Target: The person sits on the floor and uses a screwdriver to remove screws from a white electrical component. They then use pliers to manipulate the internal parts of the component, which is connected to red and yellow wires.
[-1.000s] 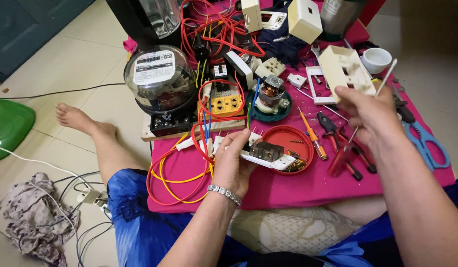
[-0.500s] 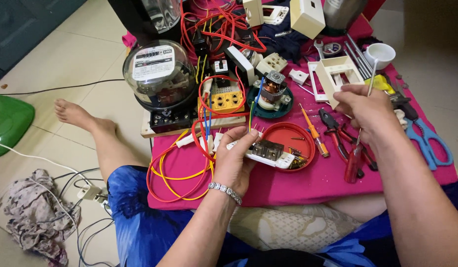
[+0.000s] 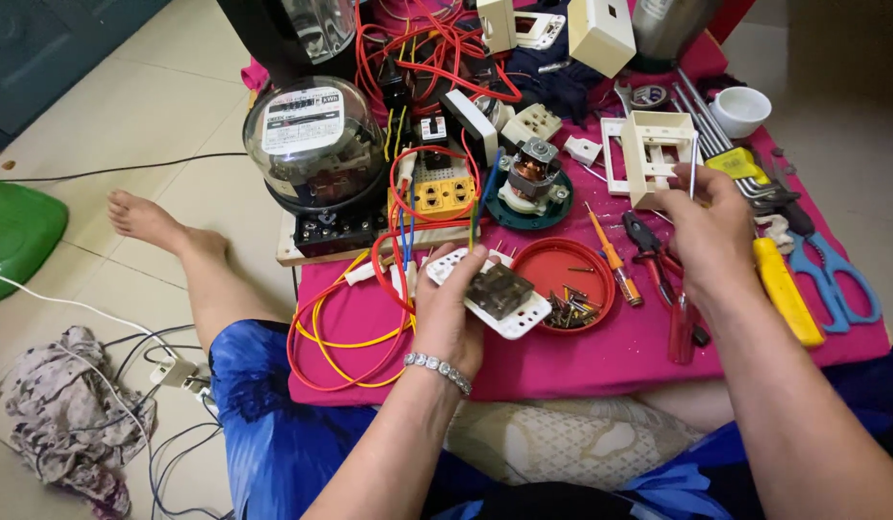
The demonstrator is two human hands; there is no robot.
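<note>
White plastic fills the left hand (image 3: 449, 318): its fingers (image 3: 445, 274) clench a socket plate (image 3: 492, 294), dark back upward, over the pink cloth (image 3: 601, 351) beside a red lid (image 3: 565, 282) of screws. The right hand (image 3: 705, 226) pinches a thin metal rod (image 3: 694, 179) upright above red-handled pliers (image 3: 658, 252). Farther off stand a small motor (image 3: 530, 180), an electricity meter (image 3: 310, 144) and blue scissors (image 3: 832, 279).

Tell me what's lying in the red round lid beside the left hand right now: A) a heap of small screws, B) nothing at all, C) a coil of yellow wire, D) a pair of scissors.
A: the red round lid holds a heap of small screws at its near edge, just right of the white switch plate that the left hand holds.
</note>
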